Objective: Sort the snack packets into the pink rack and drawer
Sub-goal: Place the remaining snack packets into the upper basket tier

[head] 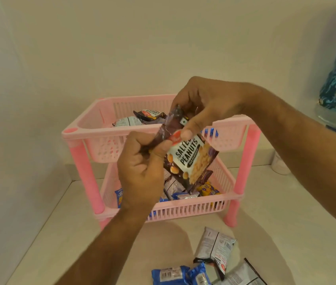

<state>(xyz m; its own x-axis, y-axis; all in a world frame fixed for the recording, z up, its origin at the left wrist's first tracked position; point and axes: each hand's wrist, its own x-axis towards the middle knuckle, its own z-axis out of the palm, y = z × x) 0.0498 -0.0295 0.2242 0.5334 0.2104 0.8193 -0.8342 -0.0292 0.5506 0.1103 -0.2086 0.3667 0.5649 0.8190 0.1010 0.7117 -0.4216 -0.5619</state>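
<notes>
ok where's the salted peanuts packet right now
In the head view the salted peanuts packet is mid-frame, held up in front of the pink rack, pinched at its top by the left hand and right hand.

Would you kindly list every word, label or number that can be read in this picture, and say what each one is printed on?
"SALTED PEANUTS": on the dark packet that the left hand and right hand hold together; its smaller banner line is too blurred to read.
"SALTED PEANUTS", upside down and only partly legible: on the dark packet in the top tier of the pink rack.
Barcodes and print on the blue packets and grey packets on the counter: too small to read.
</notes>
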